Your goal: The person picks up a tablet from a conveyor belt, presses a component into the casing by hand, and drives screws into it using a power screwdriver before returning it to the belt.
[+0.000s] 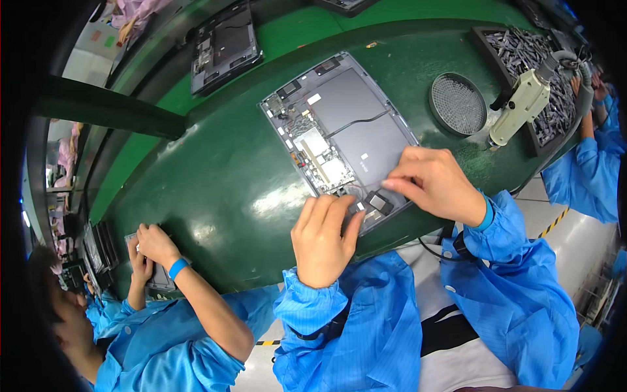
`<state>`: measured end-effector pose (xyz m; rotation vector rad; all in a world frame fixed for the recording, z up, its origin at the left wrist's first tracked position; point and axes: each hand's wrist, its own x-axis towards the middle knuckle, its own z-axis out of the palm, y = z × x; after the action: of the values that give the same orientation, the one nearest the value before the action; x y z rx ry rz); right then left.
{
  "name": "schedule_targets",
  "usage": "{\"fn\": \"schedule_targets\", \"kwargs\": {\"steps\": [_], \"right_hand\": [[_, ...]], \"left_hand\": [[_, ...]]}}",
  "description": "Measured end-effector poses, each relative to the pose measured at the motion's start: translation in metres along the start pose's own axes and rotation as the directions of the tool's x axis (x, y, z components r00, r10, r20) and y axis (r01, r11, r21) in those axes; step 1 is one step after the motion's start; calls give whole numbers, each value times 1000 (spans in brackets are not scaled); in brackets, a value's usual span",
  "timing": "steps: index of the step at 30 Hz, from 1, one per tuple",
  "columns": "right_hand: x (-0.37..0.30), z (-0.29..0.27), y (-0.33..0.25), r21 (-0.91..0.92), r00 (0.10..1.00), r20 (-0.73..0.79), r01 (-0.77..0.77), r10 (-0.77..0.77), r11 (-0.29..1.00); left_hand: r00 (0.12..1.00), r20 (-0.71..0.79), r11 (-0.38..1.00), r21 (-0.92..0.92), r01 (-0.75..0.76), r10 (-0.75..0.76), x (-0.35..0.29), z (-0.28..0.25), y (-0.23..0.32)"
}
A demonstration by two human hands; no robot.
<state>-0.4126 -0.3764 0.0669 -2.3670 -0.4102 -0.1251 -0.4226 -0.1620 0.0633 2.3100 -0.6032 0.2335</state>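
Observation:
An opened tablet (pixel 372 130) lies aslant on the green table, its battery, circuit board (pixel 321 157) and cables exposed. My left hand (pixel 323 238) rests at its near left corner, fingers curled and thumb bent toward the index finger; what they hold, if anything, is too small to tell. Over the near right part, my right hand (pixel 439 185) pinches thumb and forefinger together on something I cannot make out. Between the two hands sits a small black speaker-like module (pixel 379 203), with a thin wire running beside it.
A powered screwdriver in a pale housing (pixel 522 108) stands at right, beside a round screw tray (pixel 457 104) and a dark bin of small grey parts (pixel 562 98). Another opened tablet (pixel 225 49) lies beyond. At left, a co-worker's hands (pixel 153 248) handle a device.

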Motion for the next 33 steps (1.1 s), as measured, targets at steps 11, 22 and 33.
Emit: {"fn": "schedule_targets", "kwargs": {"steps": [11, 22, 33], "right_hand": [[2, -4, -21, 173, 955, 230, -231, 189, 957], [9, 1, -20, -49, 975, 222, 31, -19, 998], [22, 0, -34, 80, 995, 89, 26, -34, 996]], "left_hand": [[975, 157, 986, 22, -163, 158, 21, 5, -1], [974, 28, 975, -13, -224, 224, 10, 14, -9], [983, -102, 988, -33, -154, 150, -3, 6, -11]]}}
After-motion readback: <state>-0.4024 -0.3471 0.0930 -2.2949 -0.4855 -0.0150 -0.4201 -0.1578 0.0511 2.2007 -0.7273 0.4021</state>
